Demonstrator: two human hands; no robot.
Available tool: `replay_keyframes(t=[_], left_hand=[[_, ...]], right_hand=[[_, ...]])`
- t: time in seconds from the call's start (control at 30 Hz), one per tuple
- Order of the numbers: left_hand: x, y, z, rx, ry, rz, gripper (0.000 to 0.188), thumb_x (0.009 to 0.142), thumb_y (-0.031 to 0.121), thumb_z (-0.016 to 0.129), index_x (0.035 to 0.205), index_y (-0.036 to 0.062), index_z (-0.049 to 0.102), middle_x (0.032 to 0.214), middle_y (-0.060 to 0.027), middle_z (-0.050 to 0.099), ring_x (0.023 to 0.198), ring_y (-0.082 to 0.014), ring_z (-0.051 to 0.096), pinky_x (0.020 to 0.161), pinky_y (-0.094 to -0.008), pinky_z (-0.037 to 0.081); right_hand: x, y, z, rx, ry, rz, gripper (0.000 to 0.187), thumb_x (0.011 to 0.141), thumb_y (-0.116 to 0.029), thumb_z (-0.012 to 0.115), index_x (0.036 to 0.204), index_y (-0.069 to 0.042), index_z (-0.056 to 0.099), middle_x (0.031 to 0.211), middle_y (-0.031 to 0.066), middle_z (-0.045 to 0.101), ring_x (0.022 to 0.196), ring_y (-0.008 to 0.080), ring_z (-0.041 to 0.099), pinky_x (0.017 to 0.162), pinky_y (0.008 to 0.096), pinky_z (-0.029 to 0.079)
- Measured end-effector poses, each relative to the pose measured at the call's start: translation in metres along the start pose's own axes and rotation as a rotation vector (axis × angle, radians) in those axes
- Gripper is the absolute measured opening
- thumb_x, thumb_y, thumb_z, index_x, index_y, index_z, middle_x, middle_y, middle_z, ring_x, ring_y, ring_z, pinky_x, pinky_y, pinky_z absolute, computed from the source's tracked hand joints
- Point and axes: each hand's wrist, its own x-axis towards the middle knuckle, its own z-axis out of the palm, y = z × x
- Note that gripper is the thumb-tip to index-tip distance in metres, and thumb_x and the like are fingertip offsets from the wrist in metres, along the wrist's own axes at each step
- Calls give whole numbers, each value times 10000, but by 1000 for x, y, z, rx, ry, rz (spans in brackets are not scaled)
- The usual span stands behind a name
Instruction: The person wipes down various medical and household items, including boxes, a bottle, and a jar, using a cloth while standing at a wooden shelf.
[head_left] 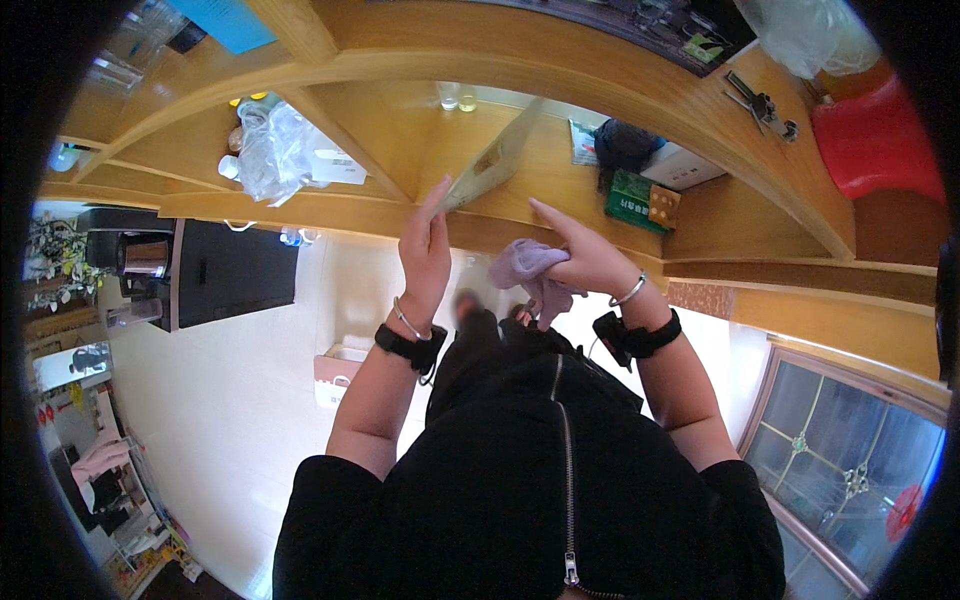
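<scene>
Inside the wooden shelf, a crumpled clear bag veils its contents; at the shelf's front edge, the left hand pinches the near end of a thin, blurred flat piece tilted over the shelf, the contact partly hidden. Just before the shelf, the right hand clutches a bunched purple cloth, some fingers hidden, while within the shelf a dark bundle behind a green box is too dim to identify.

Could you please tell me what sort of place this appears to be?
Most likely a room in a home, perhaps a living area: a yellow-brown wooden shelf unit holds bags and small boxes, a black rectangular cabinet stands at the left, and metal-framed glass panes with decorative bars show at the right.
</scene>
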Motion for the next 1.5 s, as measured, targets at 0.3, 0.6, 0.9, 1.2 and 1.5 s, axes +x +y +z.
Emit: replay_keyframes(t=[0.3, 0.6, 0.9, 1.2, 1.5], left_hand=[[-22, -11, 4, -51, 221, -181, 353, 939, 41, 413, 1284, 25, 487, 1259, -107, 556, 1091, -177, 552, 901, -270, 418], [-16, -16, 8, 68, 183, -204, 380, 926, 122, 471, 1293, 22, 468, 1087, -153, 622, 919, -221, 618, 798, -315, 470], [-14, -21, -4, 255, 59, -193, 341, 891, 163, 526, 1209, 42, 537, 917, -213, 624, 777, -354, 610, 693, -363, 480], [1, -11, -9, 261, 71, -83, 379, 852, 200, 586, 1181, 16, 544, 852, -211, 613, 729, -338, 601, 666, -385, 483], [7, -5, -13, 533, -53, -107, 479, 848, 241, 587, 1267, 56, 449, 831, -198, 619, 671, -332, 609, 563, -425, 480]], right_hand=[[54, -18, 34, 81, -13, -198, 842, 720, -127, 610, 1437, -27, 180, 1317, 266, 432, 1160, 306, 494, 971, 293, 375], [88, -28, 15, 127, -164, -90, 858, 707, -135, 592, 1452, -76, 169, 1275, 249, 478, 1127, 277, 510, 963, 294, 378], [105, -21, 17, 92, -142, -86, 860, 710, -154, 622, 1448, -74, 187, 1287, 220, 481, 1145, 261, 498, 959, 290, 379], [87, -33, -7, -148, -74, 82, 621, 712, -150, 615, 1312, -97, 463, 1100, 209, 606, 982, 290, 599, 848, 319, 466], [110, -41, -46, -730, 128, -12, 398, 730, -164, 574, 1125, -146, 611, 1007, 139, 645, 909, 308, 616, 770, 388, 502]])
